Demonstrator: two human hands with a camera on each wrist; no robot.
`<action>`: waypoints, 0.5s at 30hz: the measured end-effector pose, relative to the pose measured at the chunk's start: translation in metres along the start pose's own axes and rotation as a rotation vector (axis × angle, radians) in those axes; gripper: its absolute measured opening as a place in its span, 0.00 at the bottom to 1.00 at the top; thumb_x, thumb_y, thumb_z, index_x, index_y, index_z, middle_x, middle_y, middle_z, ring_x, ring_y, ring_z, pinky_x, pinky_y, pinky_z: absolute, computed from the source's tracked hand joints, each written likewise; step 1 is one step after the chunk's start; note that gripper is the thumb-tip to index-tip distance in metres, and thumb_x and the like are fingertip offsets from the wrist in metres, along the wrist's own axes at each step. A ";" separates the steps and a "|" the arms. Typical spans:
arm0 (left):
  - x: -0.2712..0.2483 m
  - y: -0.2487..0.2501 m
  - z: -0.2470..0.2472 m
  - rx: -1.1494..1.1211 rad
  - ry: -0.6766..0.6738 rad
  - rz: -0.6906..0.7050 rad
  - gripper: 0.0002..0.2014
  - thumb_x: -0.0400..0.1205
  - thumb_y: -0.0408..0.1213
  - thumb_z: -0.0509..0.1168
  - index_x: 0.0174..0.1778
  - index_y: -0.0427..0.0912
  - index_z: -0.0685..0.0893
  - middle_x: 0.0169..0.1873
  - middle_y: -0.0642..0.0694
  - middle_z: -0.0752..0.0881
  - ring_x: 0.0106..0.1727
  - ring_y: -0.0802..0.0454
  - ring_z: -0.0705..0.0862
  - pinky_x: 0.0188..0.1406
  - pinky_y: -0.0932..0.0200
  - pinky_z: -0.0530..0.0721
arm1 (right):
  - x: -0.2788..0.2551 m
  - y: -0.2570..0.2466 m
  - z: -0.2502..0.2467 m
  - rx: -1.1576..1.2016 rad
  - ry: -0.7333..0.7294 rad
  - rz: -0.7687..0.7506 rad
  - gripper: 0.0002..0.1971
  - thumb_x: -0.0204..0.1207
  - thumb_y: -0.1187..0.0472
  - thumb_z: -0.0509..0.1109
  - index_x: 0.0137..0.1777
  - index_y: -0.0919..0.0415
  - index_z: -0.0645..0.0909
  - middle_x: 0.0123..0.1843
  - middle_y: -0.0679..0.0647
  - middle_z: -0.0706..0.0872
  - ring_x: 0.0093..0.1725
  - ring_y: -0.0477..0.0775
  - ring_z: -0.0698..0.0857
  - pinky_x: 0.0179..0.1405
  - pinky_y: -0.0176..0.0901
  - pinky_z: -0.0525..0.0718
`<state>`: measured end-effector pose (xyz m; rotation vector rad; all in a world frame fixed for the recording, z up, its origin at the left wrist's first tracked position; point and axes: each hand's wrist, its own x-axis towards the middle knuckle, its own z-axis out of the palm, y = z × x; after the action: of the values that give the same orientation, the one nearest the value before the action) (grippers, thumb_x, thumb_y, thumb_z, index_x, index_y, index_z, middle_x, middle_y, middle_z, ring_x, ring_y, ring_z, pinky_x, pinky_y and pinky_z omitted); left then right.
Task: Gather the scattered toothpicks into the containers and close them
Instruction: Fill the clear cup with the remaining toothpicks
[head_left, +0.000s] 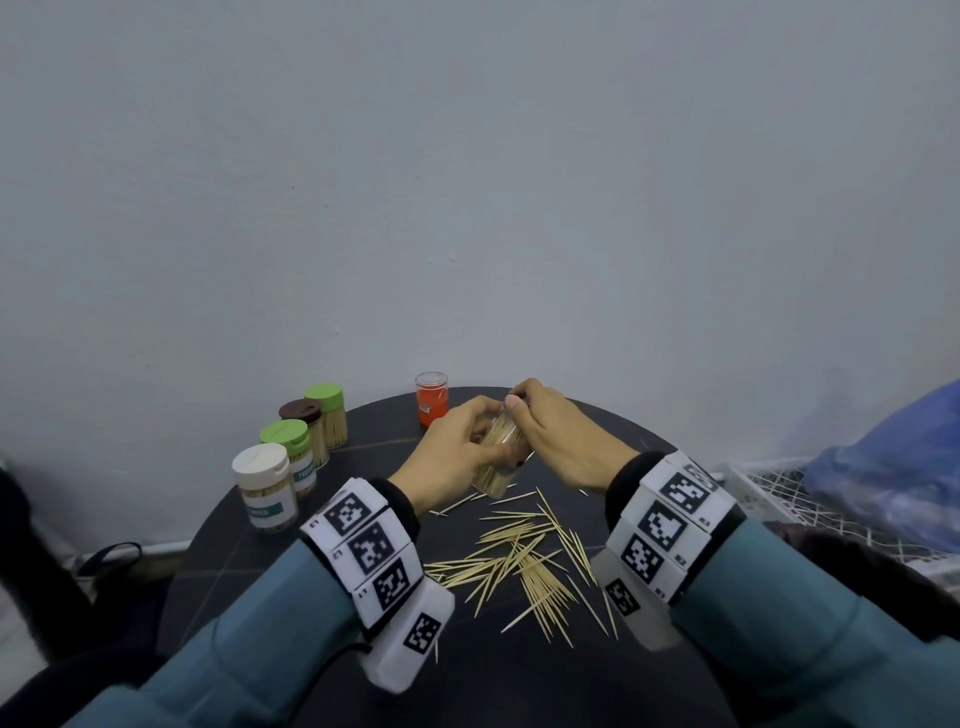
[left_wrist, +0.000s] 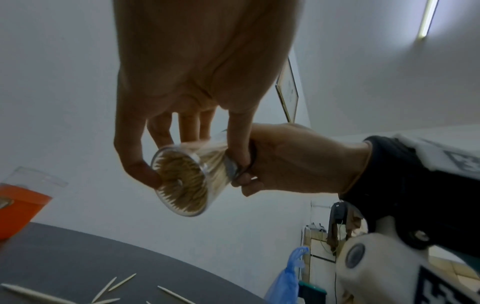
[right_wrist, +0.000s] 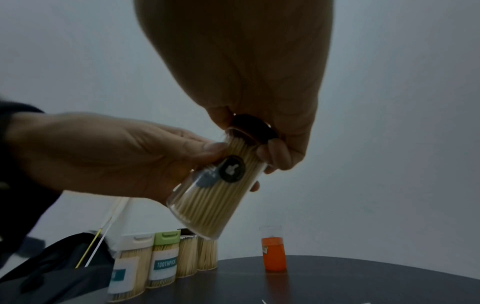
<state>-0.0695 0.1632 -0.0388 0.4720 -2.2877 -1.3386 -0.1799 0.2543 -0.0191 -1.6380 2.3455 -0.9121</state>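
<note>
1. Toothpicks (head_left: 524, 564) lie loose in a messy pile on the round dark table (head_left: 571, 691), close to me, between my two wrists.
2. My left hand (head_left: 452, 457) is curled round the side of a clear jar (right_wrist: 215, 197) and holds it up off the table, tilted, over the far edge of the pile.
3. My right hand (head_left: 558, 441) grips the dark lid (right_wrist: 253, 128) at the jar's top, with fingers bent round it (I cannot tell if the lid is all the way on).
4. That jar is packed full of toothpicks, and it has a round black sticker (right_wrist: 231, 168) on its side.
5. Four more full jars stand in a row on the left of the table: one with a white lid (head_left: 260, 461), one with a green lid (head_left: 284, 434), one with a brown lid (head_left: 300, 410) and one more with a green lid at the back (head_left: 324, 397).
6. One small orange container (head_left: 431, 399) stands alone at the far edge, near my hands.
</note>
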 end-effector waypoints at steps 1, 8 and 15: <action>-0.001 0.001 0.002 0.048 0.033 0.016 0.19 0.79 0.32 0.70 0.65 0.41 0.76 0.53 0.48 0.85 0.55 0.55 0.85 0.49 0.72 0.81 | -0.001 0.000 0.001 -0.009 0.002 0.003 0.20 0.86 0.50 0.46 0.68 0.63 0.68 0.64 0.62 0.75 0.60 0.60 0.78 0.62 0.51 0.76; 0.000 -0.005 0.010 0.082 0.078 0.001 0.21 0.77 0.33 0.72 0.65 0.43 0.75 0.54 0.47 0.85 0.52 0.54 0.84 0.42 0.73 0.79 | -0.006 0.003 -0.003 -0.021 -0.039 -0.010 0.22 0.86 0.50 0.46 0.71 0.63 0.67 0.66 0.60 0.74 0.63 0.56 0.76 0.62 0.46 0.74; 0.013 -0.010 -0.018 0.082 0.216 -0.099 0.28 0.72 0.36 0.77 0.65 0.41 0.73 0.56 0.47 0.82 0.59 0.51 0.81 0.59 0.59 0.77 | -0.012 0.023 -0.004 -0.050 -0.171 -0.012 0.26 0.86 0.50 0.50 0.78 0.65 0.61 0.76 0.59 0.70 0.72 0.55 0.73 0.71 0.43 0.69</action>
<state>-0.0704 0.1389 -0.0369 0.7295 -2.1704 -1.1792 -0.1954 0.2720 -0.0308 -1.6781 2.2622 -0.6907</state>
